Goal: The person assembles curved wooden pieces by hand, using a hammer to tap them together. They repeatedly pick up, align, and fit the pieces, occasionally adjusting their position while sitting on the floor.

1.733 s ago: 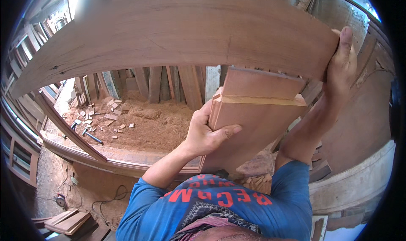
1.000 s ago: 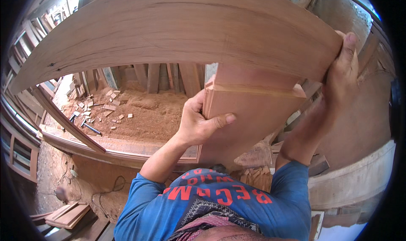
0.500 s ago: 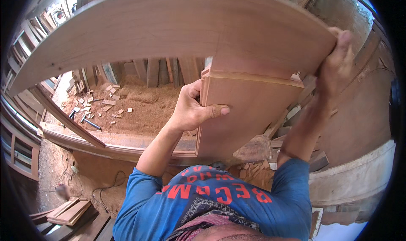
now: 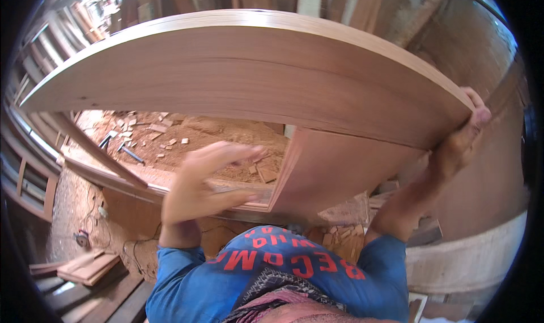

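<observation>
A long wooden board (image 4: 226,68) spans the view, forming the far side of a door-like wooden frame. My right hand (image 4: 467,127) is closed around its right end, the fingertips over the outer edge. A flat wooden panel (image 4: 345,173) meets the board's near edge, with a grooved upright (image 4: 284,167) along its left side. To the left of that upright, my left hand (image 4: 195,184) hovers over the frame's opening, thumb and fingers apart, slightly blurred and holding nothing. A narrow cross-piece (image 4: 102,150) joins the board farther left.
Sawdust (image 4: 224,131) and small wood offcuts cover the ground beyond the opening, where a hammer (image 4: 132,155) lies. Planks (image 4: 272,0) lean at the back. Stacked wood pieces (image 4: 90,268) sit at lower left, near a small power tool (image 4: 82,238) and cables.
The long board has come down against the panel, and the gap with exposed tenons between them has closed. My left hand has let go of the panel's edge and moved left.
</observation>
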Motion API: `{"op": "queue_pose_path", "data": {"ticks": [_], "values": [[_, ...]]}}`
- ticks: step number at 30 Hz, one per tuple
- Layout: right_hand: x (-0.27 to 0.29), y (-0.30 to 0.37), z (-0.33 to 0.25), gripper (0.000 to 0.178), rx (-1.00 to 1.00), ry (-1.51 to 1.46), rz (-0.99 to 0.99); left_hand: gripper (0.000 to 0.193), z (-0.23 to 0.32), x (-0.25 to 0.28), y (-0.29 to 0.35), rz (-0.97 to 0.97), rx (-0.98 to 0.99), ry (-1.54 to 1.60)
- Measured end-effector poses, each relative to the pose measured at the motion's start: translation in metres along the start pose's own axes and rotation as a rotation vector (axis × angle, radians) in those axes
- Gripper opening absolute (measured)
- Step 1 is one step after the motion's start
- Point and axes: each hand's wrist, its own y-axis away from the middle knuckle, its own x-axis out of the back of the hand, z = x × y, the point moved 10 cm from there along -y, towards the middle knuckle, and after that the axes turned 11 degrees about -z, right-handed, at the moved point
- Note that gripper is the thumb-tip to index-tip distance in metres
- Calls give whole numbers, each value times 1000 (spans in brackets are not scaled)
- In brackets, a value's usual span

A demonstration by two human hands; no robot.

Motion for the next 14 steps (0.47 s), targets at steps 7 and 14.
{"op": "queue_pose_path", "data": {"ticks": [7,14], "values": [[3,-6,30,71,-128,-168,-155,33,88,258,117,1108,-146,-910],[-17,-18,66,82,-195,-262,-313,44,-16,420,130,463,371,-1198]]}}
